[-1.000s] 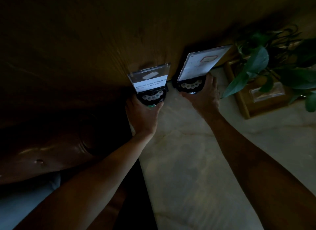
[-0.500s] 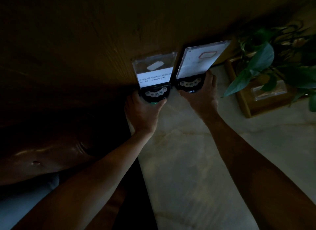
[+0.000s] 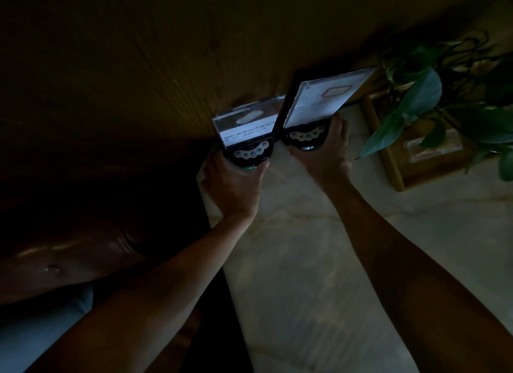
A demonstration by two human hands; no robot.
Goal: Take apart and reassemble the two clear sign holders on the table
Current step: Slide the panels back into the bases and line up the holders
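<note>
Two clear sign holders stand side by side at the far end of the pale marble table (image 3: 305, 275), against a wooden wall. The left sign holder (image 3: 247, 125) has a short clear panel with a strip of printed text, set in a round black base with buttons. My left hand (image 3: 233, 184) is wrapped around that base. The right sign holder (image 3: 324, 97) carries a taller white sheet with a red outline, leaning right. My right hand (image 3: 324, 153) grips its black base. The two panels nearly touch.
A wooden box (image 3: 410, 161) with a clear insert sits at the right, and a leafy green plant (image 3: 433, 95) hangs over it close to the right panel. The table's left edge runs beside a dark brown seat (image 3: 69, 247). The scene is dim.
Both hands have brought the two holders closer together and a little toward the wall. The gap between the panels has closed.
</note>
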